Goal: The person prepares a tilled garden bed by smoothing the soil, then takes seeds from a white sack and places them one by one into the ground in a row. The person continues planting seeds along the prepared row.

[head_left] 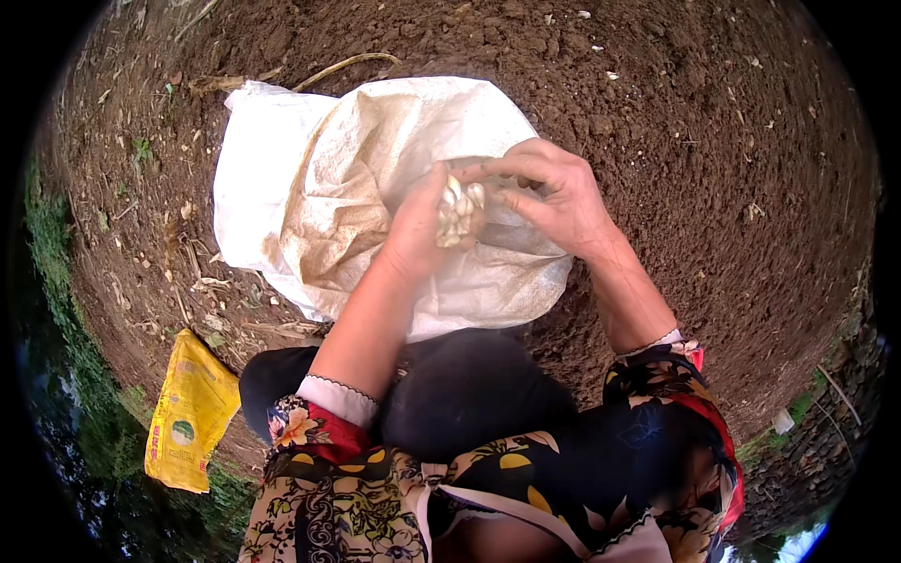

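Note:
A large white woven sack, its cloth creased and soiled, lies on the soil before my knees. Over it my left hand is cupped around a cluster of pale garlic cloves. My right hand is bent beside the cluster, its index finger reaching to the left hand and its thumb near the cloves. Whether the right fingers pinch a clove cannot be told, as they are partly blurred. Some of the cloves are hidden by the left palm and fingers.
Brown tilled soil surrounds the sack, with small pale bits scattered on it. A yellow printed plastic bag lies at the lower left, near my knee. Dry stalks lie behind the sack. Green plants border the left edge.

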`<action>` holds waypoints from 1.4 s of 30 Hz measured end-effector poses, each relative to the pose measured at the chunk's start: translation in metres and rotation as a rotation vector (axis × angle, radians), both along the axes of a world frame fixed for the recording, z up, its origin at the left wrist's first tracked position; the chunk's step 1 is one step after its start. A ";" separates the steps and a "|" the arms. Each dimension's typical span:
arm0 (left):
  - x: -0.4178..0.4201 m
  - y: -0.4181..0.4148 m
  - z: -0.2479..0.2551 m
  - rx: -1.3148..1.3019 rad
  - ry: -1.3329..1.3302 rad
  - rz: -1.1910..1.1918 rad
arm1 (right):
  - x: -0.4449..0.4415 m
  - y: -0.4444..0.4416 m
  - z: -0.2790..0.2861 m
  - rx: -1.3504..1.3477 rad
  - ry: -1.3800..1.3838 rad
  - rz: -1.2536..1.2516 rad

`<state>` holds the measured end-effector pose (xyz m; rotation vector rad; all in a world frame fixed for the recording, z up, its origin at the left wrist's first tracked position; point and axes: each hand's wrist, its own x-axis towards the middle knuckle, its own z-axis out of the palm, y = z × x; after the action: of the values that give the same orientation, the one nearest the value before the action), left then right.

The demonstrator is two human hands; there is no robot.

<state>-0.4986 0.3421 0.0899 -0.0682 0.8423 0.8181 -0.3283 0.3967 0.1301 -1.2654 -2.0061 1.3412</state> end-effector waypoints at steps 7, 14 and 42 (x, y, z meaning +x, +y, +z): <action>-0.003 -0.002 -0.005 0.018 -0.216 0.041 | -0.009 -0.014 -0.005 0.218 -0.163 0.083; -0.009 -0.008 -0.005 -0.057 -0.053 0.084 | 0.030 0.018 -0.010 -0.293 0.252 -0.520; -0.001 -0.001 -0.014 -0.075 0.094 0.046 | 0.072 0.136 -0.149 0.063 -1.025 -0.328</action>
<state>-0.4992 0.3412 0.0756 -0.1167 0.9638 0.8377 -0.2559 0.5323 -0.0192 -2.4314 -2.2021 0.4576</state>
